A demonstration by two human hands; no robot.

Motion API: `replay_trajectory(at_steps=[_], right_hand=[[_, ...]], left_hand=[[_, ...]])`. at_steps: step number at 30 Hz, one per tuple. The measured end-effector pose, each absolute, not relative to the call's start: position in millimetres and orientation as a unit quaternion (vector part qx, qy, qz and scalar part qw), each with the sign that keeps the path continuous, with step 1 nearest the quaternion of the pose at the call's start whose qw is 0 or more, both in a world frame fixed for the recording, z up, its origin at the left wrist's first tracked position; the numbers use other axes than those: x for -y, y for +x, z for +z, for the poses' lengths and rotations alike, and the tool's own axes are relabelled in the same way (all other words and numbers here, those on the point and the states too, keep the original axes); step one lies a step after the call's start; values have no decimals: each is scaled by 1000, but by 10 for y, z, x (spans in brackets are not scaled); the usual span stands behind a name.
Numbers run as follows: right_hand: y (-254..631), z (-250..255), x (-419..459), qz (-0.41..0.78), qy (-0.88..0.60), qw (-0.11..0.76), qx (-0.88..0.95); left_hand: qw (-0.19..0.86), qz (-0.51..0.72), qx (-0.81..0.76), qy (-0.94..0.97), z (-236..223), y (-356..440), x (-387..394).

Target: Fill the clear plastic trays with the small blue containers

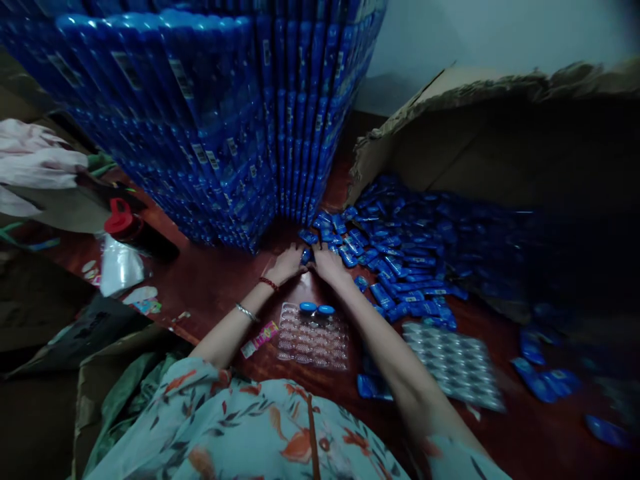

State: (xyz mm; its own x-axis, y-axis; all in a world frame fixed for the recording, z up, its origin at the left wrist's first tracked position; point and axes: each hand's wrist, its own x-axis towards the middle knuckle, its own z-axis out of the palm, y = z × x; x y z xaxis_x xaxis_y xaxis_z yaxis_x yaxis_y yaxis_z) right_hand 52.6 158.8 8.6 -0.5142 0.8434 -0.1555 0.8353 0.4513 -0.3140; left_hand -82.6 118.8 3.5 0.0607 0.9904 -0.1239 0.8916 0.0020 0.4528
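My left hand and my right hand meet just beyond a clear plastic tray, their fingers closed around small blue packets. How many packets are between the fingers I cannot make out. The clear tray has rows of moulded hollows, and two blue oval pieces sit in its far row. Right beside my right hand, a heap of loose blue packets spreads out of a torn cardboard box. A pink and yellow wrapper lies left of the tray.
Tall stacks of blue-wrapped packs rise in front. The cardboard box stands open at the right. Near my right forearm lie stacked empty trays. A dark bottle with a red lid and a clear plastic bag are at the left.
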Motion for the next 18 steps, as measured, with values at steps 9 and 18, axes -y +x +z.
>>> replay_trajectory(at_steps=[9, 18], right_hand=[[1101, -125, -1532, 264, -470, 27, 842], [1327, -159, -785, 119, -599, 99, 786]], left_hand=[[243, 225, -677, 657, -161, -1052, -657], [254, 434, -698, 510, -105, -777, 273]])
